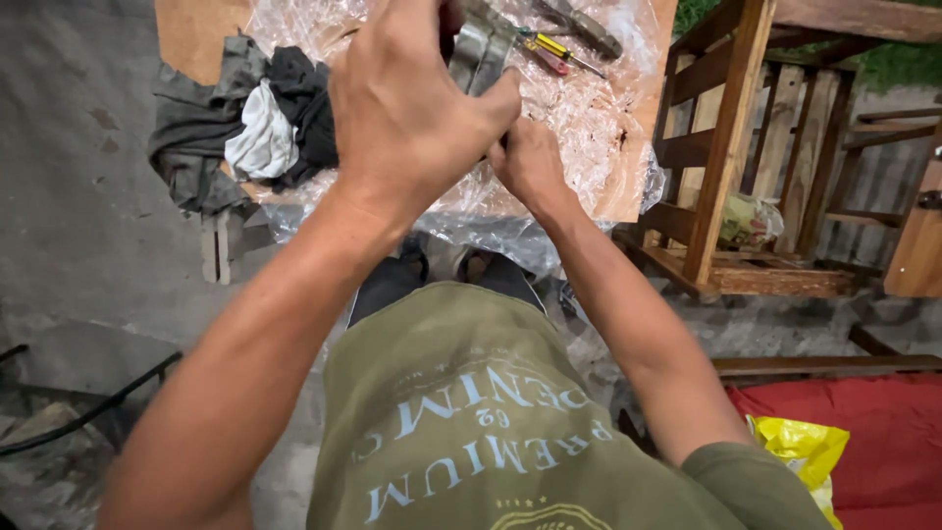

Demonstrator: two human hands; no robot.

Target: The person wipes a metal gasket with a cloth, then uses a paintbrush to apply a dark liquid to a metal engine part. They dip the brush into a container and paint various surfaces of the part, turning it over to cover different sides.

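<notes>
My left hand [407,108] is raised close to the camera and closed around a grey metal part [478,51], seen above my thumb. My right hand [528,162] sits just below and behind it, fingers curled; what it grips is hidden by the left hand. Both hands hover over a low board table [196,29] covered with clear plastic sheet [589,118]. A yellow-handled screwdriver [554,47] and a red-handled one [546,61] lie on the plastic beyond my hands, next to a dark tool [587,27].
A heap of grey, black and white rags [250,123] lies on the table's left end. A wooden frame of slats [746,167] stands at the right. Red cloth [863,432] and a yellow bag [800,447] lie lower right. Concrete floor [69,196] spreads left.
</notes>
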